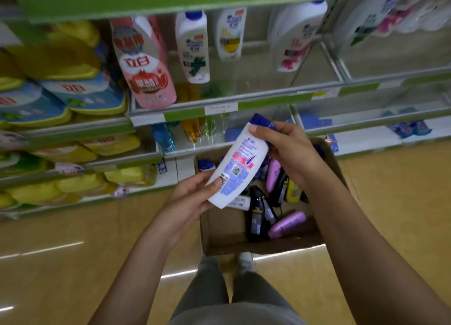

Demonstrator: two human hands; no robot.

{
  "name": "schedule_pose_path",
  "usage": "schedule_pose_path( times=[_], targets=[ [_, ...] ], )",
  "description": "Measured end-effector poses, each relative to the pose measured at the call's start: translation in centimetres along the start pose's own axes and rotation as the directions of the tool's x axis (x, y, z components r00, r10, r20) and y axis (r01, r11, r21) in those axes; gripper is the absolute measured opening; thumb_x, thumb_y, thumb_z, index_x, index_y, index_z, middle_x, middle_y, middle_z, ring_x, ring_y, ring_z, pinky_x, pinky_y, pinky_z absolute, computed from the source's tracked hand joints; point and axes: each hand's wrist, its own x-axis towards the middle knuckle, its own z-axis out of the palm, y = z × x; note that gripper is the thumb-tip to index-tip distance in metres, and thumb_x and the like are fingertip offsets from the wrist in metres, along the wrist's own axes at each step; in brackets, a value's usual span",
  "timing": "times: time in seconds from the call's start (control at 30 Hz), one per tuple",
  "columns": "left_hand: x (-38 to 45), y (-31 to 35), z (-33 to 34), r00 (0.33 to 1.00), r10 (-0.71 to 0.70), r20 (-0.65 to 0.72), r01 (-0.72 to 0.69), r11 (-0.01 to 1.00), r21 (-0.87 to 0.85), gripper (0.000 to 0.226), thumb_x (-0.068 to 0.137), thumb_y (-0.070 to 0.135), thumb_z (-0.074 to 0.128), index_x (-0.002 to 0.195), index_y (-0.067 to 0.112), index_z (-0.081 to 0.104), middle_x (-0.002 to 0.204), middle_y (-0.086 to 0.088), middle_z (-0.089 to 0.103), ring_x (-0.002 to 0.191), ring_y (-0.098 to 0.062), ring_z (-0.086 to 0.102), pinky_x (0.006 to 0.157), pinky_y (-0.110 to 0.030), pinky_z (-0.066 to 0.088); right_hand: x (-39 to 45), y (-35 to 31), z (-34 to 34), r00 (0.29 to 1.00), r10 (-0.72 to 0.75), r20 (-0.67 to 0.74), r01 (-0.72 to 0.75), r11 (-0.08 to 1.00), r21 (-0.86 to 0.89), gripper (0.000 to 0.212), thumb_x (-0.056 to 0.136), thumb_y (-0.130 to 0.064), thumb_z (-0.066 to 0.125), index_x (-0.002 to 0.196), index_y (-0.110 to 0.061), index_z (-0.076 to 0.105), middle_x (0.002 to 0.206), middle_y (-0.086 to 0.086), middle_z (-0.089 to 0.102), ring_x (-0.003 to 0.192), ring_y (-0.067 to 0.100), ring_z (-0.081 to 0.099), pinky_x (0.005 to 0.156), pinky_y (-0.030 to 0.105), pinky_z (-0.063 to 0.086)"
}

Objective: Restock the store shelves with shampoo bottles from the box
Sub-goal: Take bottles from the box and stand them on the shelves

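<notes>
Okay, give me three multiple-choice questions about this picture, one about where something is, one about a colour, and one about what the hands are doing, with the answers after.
1. Where is the cardboard box?
A. On the top shelf
B. On the floor in front of the person's feet
C. On a cart

2. What colour is the cap of the white bottle being held?
A. Blue
B. Yellow
C. Black

3. How is the white bottle held?
A. Left hand alone
B. Lying loose in the box
C. Both hands, one at each end

Answers:
1 B, the box sits open on the floor just beyond the shoes.
2 A, the cap at the upper end is dark blue.
3 C, the left hand grips the bottom end and the right hand grips the cap end, above the box.
</notes>
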Motion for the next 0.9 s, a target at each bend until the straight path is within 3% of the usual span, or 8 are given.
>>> schedule_pose_path(
  times=[0.17,0.37,0.5,0.6,0.67,0.77,0.83,0.9],
  targets=[
    [-2.5,3.3,1.6,0.989,0.131,0.071,-0.130,0.991,-0.009,0.034,0.073,0.021,0.062,0.105,0.010,0.066,0.099,-0.007,0.074,0.087,-0.014,0.070,0.068,-0.022,0.055,-1.5,-5.0,0.7,0.992,-0.105,0.067,0.106,0.994,-0.009,0.011,0.083,-0.020,0.072,0.086,-0.010,0.072,0.076,0.005,0.074,0.067,0.016,0.070,0.057,0.023,0.053],
    [-4.4,6.0,4.1,0.959,0.282,-0.019,-0.283,0.958,-0.035,0.035,0.075,0.022,0.063,0.108,0.012,0.066,0.097,-0.005,0.075,0.082,-0.013,0.071,0.066,-0.022,0.056,-3.5,-8.1,1.9,0.971,-0.239,-0.034,0.238,0.971,-0.035,0.030,0.084,-0.035,0.071,0.109,-0.018,0.064,0.082,-0.005,0.076,0.078,0.013,0.073,0.070,0.030,0.059],
    [-5.0,6.8,6.4,0.869,0.468,-0.159,-0.439,0.879,0.185,0.019,0.079,0.022,0.069,0.097,0.026,0.068,0.088,0.007,0.075,0.078,-0.006,0.070,0.059,-0.016,0.053,-4.6,-8.9,2.6,0.963,-0.264,-0.056,0.254,0.957,-0.141,0.028,0.080,-0.044,0.073,0.099,-0.025,0.064,0.090,-0.001,0.074,0.081,0.015,0.073,0.073,0.040,0.062],
    [-5.5,6.6,7.7,0.744,0.642,-0.183,-0.503,0.719,0.479,0.029,0.078,0.025,0.073,0.107,0.026,0.064,0.094,0.013,0.069,0.082,0.002,0.065,0.057,-0.011,0.050,-4.9,-9.6,3.1,0.975,-0.223,-0.021,0.217,0.963,-0.157,0.035,0.079,-0.042,0.076,0.103,-0.020,0.062,0.097,0.004,0.072,0.082,0.017,0.073,0.073,0.042,0.061],
    [-5.8,6.5,8.1,0.716,0.676,-0.176,-0.511,0.678,0.528,0.035,0.077,0.031,0.073,0.109,0.031,0.060,0.099,0.018,0.065,0.088,0.005,0.062,0.061,-0.012,0.051,-5.0,-10.0,3.1,0.968,-0.250,-0.020,0.247,0.964,-0.097,0.023,0.081,-0.030,0.076,0.097,-0.023,0.062,0.092,0.001,0.073,0.078,0.013,0.072,0.072,0.041,0.062],
    [-6.5,7.2,8.0,0.850,0.507,-0.145,-0.442,0.834,0.330,0.034,0.074,0.041,0.068,0.107,0.037,0.059,0.105,0.014,0.067,0.092,0.000,0.065,0.065,-0.016,0.054,-5.2,-10.6,2.9,0.952,-0.305,0.005,0.305,0.951,-0.049,0.017,0.084,-0.022,0.072,0.099,-0.020,0.065,0.082,-0.007,0.073,0.080,0.013,0.071,0.078,0.043,0.060],
    [-6.8,7.9,7.8,0.951,0.309,-0.012,-0.309,0.950,-0.043,0.039,0.073,0.035,0.067,0.110,0.024,0.062,0.111,-0.003,0.069,0.098,-0.016,0.069,0.074,-0.029,0.059,-5.3,-10.8,2.8,0.952,-0.303,0.043,0.304,0.953,-0.013,0.023,0.088,-0.021,0.067,0.109,-0.013,0.065,0.090,-0.002,0.073,0.087,0.020,0.070,0.080,0.044,0.059],
    [-7.0,8.4,7.7,0.967,0.236,0.098,-0.208,0.950,-0.231,0.044,0.072,0.024,0.067,0.114,0.011,0.060,0.108,-0.012,0.070,0.096,-0.028,0.069,0.081,-0.039,0.058,-5.5,-10.9,3.0,0.946,-0.308,0.099,0.307,0.951,0.025,0.027,0.092,-0.020,0.062,0.116,-0.009,0.062,0.099,0.005,0.072,0.090,0.022,0.070,0.077,0.041,0.057]
  ],
)
